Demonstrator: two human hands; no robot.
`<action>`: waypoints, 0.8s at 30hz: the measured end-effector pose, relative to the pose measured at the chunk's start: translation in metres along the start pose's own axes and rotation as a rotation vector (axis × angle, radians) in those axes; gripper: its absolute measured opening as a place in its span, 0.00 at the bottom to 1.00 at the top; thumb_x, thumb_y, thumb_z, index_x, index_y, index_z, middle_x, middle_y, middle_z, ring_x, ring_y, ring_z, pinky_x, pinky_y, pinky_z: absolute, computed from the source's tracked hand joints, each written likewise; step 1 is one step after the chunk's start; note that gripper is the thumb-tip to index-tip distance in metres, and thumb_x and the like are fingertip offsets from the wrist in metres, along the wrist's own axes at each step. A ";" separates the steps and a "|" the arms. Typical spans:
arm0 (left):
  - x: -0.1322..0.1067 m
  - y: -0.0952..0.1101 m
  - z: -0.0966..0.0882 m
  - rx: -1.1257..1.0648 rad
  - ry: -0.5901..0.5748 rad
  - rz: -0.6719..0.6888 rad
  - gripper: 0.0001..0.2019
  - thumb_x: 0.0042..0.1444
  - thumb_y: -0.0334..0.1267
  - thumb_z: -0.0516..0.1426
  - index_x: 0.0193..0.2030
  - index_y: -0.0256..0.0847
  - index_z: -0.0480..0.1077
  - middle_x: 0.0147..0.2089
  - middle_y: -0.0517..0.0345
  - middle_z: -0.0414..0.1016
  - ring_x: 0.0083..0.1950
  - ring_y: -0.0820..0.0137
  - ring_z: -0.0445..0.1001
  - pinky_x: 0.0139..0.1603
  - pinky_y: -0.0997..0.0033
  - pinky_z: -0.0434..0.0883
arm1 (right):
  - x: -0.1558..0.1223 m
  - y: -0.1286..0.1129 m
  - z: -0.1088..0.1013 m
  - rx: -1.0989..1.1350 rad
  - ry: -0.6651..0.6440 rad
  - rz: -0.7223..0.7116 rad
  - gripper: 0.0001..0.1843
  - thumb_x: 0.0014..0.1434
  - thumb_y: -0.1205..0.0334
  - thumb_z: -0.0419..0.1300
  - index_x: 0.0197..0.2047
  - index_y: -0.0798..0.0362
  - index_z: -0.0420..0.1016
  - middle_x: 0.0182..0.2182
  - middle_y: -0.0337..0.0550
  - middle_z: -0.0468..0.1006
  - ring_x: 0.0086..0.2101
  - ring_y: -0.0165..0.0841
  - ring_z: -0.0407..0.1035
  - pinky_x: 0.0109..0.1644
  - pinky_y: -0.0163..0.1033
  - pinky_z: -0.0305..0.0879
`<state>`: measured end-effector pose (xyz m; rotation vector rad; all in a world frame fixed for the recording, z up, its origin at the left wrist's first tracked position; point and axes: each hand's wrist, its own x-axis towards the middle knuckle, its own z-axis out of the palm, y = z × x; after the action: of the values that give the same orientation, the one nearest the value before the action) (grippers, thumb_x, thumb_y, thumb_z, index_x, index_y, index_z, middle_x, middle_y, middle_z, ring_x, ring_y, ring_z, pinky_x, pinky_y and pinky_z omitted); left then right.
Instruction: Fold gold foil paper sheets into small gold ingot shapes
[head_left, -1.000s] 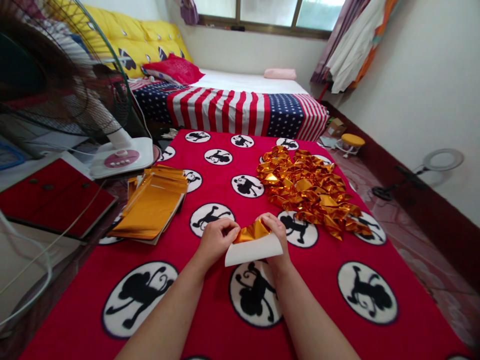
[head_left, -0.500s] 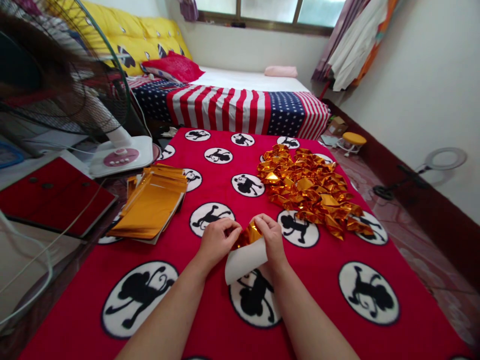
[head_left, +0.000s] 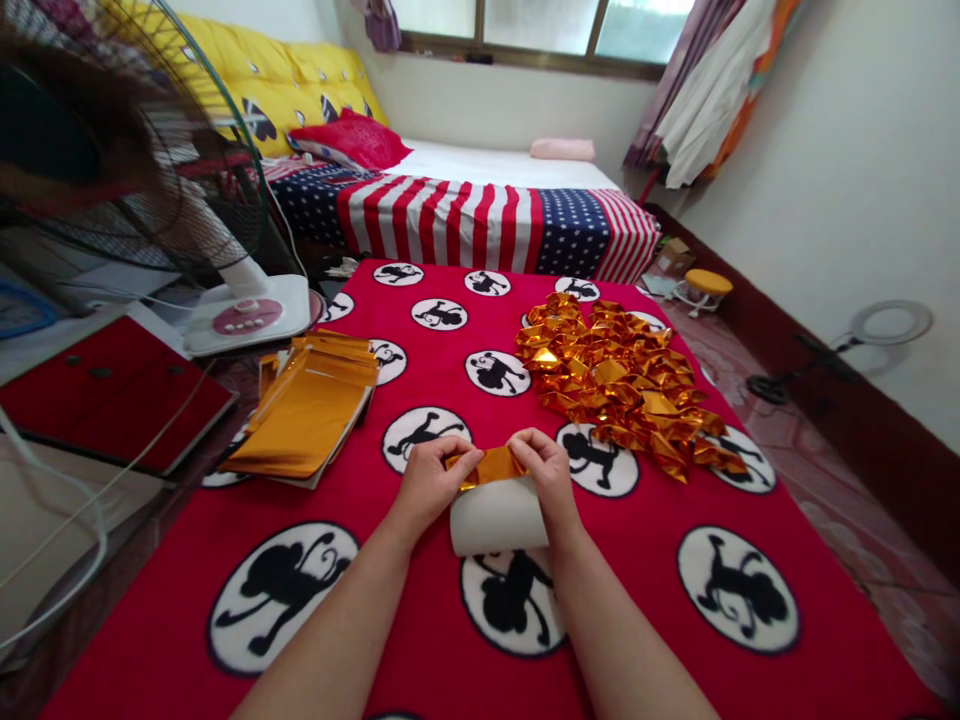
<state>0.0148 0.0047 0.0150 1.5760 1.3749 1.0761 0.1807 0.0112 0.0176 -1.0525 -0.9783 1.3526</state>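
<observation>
Step in hand: folding one gold foil sheet (head_left: 496, 516), held near centre, just above the red fleece blanket (head_left: 660, 530). The left hand (head_left: 431, 482) and right hand (head_left: 547, 478) both have fingers closed in a pinch on the sheet's far edge — shiny gold face creased, matte white backing curling nearward. The crease likely calls for even pressure. Crinkled folded foil pieces (head_left: 622, 385) are heaped far right; flat foil sheets (head_left: 307, 410) are stacked left.
</observation>
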 end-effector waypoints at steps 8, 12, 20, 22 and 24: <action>0.002 -0.002 -0.003 0.032 0.123 0.001 0.11 0.55 0.42 0.59 0.28 0.38 0.75 0.29 0.58 0.78 0.31 0.70 0.74 0.32 0.75 0.68 | -0.001 -0.001 0.005 -0.003 0.050 0.027 0.11 0.46 0.56 0.69 0.25 0.54 0.75 0.21 0.37 0.73 0.23 0.27 0.64 0.28 0.33 0.59; 0.002 -0.004 -0.002 -0.077 0.101 -0.012 0.10 0.54 0.43 0.60 0.37 0.38 0.74 0.33 0.56 0.79 0.34 0.69 0.76 0.34 0.75 0.70 | 0.000 0.000 0.005 -0.008 0.100 0.015 0.12 0.46 0.55 0.69 0.25 0.54 0.75 0.21 0.37 0.73 0.23 0.28 0.64 0.27 0.33 0.59; 0.001 -0.008 0.001 -0.397 0.008 -0.072 0.22 0.55 0.41 0.60 0.57 0.40 0.67 0.38 0.54 0.80 0.37 0.68 0.79 0.35 0.75 0.72 | 0.001 0.012 0.001 0.047 0.190 -0.078 0.09 0.54 0.55 0.65 0.33 0.51 0.75 0.28 0.37 0.75 0.29 0.29 0.67 0.35 0.34 0.63; 0.001 -0.009 0.001 -0.400 0.070 -0.079 0.26 0.55 0.41 0.60 0.61 0.40 0.64 0.37 0.55 0.79 0.36 0.69 0.79 0.33 0.77 0.71 | 0.001 0.014 0.000 0.084 0.168 -0.088 0.11 0.55 0.56 0.64 0.41 0.49 0.74 0.29 0.36 0.75 0.29 0.30 0.68 0.34 0.34 0.63; 0.002 -0.011 0.000 -0.377 0.118 -0.082 0.29 0.56 0.42 0.59 0.64 0.41 0.60 0.36 0.57 0.79 0.35 0.70 0.78 0.32 0.78 0.71 | 0.000 0.015 -0.001 0.093 0.147 -0.108 0.14 0.57 0.57 0.62 0.47 0.47 0.73 0.30 0.36 0.76 0.29 0.30 0.69 0.33 0.33 0.62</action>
<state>0.0113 0.0084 0.0051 1.1904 1.2141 1.3071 0.1776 0.0104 0.0034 -1.0000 -0.8431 1.2038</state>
